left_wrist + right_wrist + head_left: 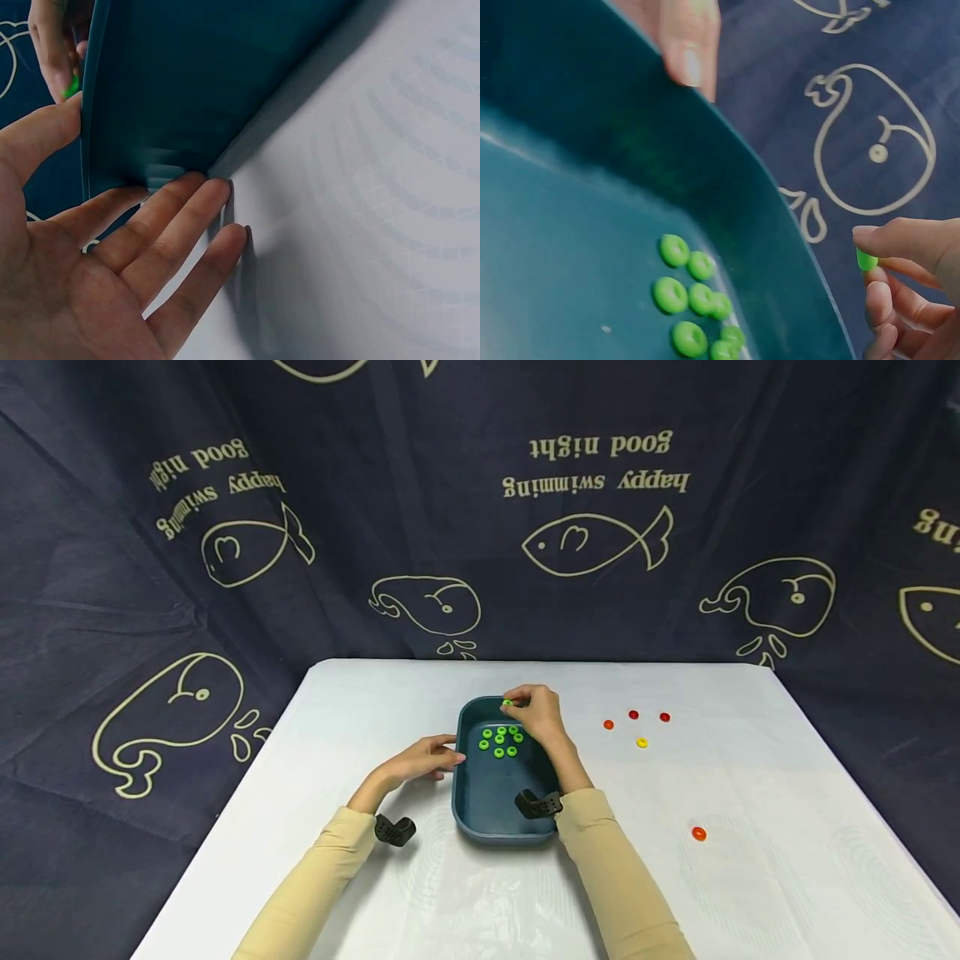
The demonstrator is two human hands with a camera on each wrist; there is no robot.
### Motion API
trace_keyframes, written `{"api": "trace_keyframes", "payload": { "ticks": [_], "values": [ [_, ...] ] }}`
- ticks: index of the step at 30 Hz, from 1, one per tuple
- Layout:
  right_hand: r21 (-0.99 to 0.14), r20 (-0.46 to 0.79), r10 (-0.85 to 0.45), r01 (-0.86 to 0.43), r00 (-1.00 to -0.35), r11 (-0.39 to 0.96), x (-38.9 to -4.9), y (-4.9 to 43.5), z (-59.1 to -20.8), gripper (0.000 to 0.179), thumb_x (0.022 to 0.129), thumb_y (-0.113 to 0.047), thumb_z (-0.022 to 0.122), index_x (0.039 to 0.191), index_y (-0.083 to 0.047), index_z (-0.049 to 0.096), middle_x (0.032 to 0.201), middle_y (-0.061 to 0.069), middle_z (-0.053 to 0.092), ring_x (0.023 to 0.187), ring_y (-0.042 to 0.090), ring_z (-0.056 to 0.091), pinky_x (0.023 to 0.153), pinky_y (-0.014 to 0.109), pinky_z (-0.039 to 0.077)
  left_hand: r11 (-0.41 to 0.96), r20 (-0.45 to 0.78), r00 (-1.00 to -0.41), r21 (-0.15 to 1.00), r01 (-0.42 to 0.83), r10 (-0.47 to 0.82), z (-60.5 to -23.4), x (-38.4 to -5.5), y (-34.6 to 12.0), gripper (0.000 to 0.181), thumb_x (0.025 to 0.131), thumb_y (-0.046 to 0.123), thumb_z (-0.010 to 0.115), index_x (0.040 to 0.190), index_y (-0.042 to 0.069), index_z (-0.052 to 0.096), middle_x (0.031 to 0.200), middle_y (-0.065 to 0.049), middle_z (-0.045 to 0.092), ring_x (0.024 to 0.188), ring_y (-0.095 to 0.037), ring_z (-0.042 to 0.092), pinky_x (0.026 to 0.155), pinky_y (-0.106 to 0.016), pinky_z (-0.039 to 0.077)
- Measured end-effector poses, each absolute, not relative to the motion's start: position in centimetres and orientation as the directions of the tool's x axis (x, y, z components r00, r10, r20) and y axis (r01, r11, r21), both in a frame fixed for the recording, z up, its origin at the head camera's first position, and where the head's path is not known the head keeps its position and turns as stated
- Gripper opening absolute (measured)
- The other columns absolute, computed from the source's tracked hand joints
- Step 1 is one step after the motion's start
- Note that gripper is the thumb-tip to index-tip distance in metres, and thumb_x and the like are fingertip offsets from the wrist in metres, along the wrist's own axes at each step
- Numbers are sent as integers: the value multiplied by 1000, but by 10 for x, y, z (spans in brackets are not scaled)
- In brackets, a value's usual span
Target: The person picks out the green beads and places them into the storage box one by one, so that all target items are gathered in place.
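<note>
A dark teal plastic bin (504, 810) stands on the white table. Several small bright green rings (499, 739) lie on its floor toward the far end; the right wrist view shows them up close as rounded green rings (670, 295). My right hand (538, 714), above the bin's far right rim, pinches one more green ring (866, 259) between thumb and fingers. On the left side, my left hand (423, 758) holds the bin's wall, with the thumb at the rim and the other fingers (169, 232) along the outside.
To the right on the table lie two red rings (633, 715), a yellow ring (642, 742) and an orange ring (608, 725). Nearer the front is another orange-red ring (699, 833). Behind the table hangs a dark curtain (420, 485) with fish drawings.
</note>
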State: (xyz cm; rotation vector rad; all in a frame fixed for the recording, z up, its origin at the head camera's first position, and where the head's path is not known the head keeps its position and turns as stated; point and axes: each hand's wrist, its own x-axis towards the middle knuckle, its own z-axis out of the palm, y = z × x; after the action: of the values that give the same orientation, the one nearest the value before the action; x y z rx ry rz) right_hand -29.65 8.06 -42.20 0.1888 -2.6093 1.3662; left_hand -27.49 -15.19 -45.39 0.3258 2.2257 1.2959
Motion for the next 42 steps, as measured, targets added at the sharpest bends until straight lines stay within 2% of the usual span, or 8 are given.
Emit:
{"api": "trace_keyframes", "payload": {
  "ticks": [5, 21, 31, 42],
  "values": [
    [-782, 209, -95, -225, -973, 581, -298, 68, -430, 19, 80, -9, 73, 97, -2, 73, 90, 12, 72, 86, 26, 65, 78, 40, 51, 514, -339, -828, 855, -73, 447, -454, -274, -152, 61, 95, 28, 53, 145, 0, 30, 130, -21, 56, 111, -26, 61, 88, -38, 51],
    [-669, 66, -169, -169, -983, 724, -308, 31, -452, 16, 77, -10, 76, 93, -8, 74, 86, 5, 72, 78, 18, 66, 70, 32, 52, 508, -347, -818, 857, -79, 458, -453, -274, -152, 62, 95, 31, 55, 146, 4, 31, 130, -20, 55, 112, -25, 60, 87, -37, 51],
    [-607, 56, -176, -173, -983, 776, -307, 25, -468, 15, 78, -6, 75, 93, -9, 75, 85, 4, 72, 76, 16, 66, 66, 32, 53, 494, -338, -826, 865, -84, 451, -457, -270, -152, 63, 93, 32, 57, 144, 4, 34, 127, -18, 59, 107, -20, 61, 84, -34, 52],
    [-617, 62, -171, -173, -983, 768, -307, 27, -465, 16, 78, -8, 75, 94, -8, 75, 89, 6, 73, 80, 19, 67, 68, 34, 54, 511, -334, -829, 857, -69, 448, -457, -273, -151, 61, 94, 32, 55, 144, 4, 34, 128, -18, 58, 109, -22, 61, 84, -33, 52]
  ]
}}
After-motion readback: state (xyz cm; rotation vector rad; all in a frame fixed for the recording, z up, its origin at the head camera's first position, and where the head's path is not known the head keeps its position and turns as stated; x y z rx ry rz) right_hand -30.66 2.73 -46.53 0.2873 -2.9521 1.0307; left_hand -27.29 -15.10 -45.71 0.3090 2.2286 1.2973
